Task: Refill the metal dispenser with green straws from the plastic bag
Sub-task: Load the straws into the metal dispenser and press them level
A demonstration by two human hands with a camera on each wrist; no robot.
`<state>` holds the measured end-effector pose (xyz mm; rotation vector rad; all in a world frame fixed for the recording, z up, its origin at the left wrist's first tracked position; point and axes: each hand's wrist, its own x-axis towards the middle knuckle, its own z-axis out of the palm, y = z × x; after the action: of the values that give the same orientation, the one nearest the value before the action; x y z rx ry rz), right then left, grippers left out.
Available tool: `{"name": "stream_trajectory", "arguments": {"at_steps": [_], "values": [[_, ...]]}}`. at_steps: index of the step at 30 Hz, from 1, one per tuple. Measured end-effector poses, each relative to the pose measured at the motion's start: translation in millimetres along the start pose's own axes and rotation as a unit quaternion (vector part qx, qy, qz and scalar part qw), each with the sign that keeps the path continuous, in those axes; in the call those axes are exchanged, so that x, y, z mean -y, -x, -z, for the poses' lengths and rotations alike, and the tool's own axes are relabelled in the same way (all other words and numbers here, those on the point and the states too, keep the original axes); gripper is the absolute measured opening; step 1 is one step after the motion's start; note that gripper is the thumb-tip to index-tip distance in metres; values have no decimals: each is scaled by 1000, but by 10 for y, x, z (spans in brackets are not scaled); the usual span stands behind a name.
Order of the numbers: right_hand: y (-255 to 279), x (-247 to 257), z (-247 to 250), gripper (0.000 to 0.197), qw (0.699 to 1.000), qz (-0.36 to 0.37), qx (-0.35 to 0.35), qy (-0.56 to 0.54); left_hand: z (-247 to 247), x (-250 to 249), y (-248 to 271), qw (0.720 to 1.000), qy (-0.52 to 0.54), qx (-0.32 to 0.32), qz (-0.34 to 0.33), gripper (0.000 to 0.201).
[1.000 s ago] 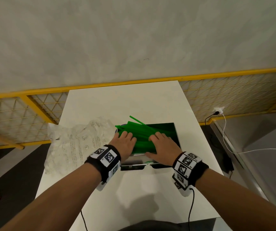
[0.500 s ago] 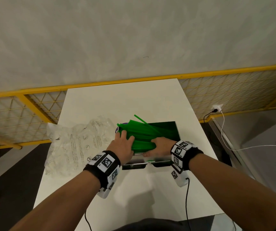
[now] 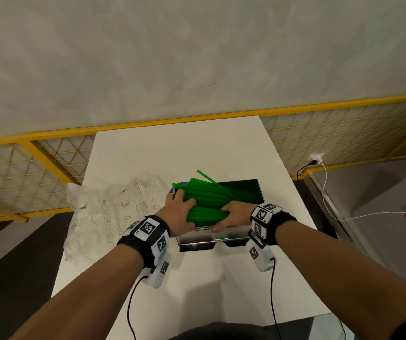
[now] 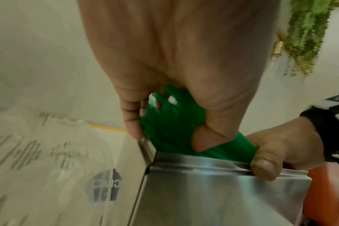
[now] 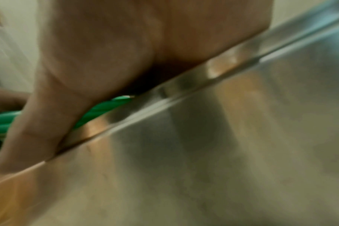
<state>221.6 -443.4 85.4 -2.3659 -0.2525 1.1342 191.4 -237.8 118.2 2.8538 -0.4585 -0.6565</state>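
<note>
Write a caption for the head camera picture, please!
Both hands gather green straws in the metal dispenser.

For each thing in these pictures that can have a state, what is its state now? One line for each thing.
metal dispenser: open on top, partly filled.
green straws: untidy bundle in the dispenser, some ends sticking out above the rim.
plastic bag: crumpled, lying on the table left of the dispenser.
left hand: gripping the straws.
right hand: gripping the straws, thumb on the rim.

print on the plastic bag is too blurred to read.
</note>
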Motion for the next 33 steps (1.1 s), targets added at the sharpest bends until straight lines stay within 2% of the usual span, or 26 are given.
{"name": "stream_trajectory", "arguments": {"at_steps": [6, 11, 15, 20, 27, 29, 31, 33], "values": [[0, 15, 44, 56, 1000, 5, 3, 16, -100, 43, 35, 997, 53, -45, -16, 50], [10, 32, 48, 68, 999, 2, 4, 41, -99, 34, 33, 997, 53, -50, -17, 51], [-9, 54, 65, 66, 999, -8, 4, 35, -74, 46, 26, 998, 47, -50, -16, 53], [6, 133, 127, 96, 995, 3, -27, 101, -40, 104, 46, 996, 71, -59, -15, 56], [129, 169, 247, 80, 993, 23, -58, 96, -147, 56, 52, 986, 137, -99, 10, 65], [125, 184, 222, 64, 989, 31, -66, 125, -194, 14, 58, 977, 177, -115, 14, 71], [142, 212, 179, 45, 983, 43, -69, 166, -239, 2, 85, 955, 257, -146, 9, 80], [162, 220, 148, 46, 976, 48, -75, 199, -292, 59, 134, 917, 346, -197, 5, 91]]}}
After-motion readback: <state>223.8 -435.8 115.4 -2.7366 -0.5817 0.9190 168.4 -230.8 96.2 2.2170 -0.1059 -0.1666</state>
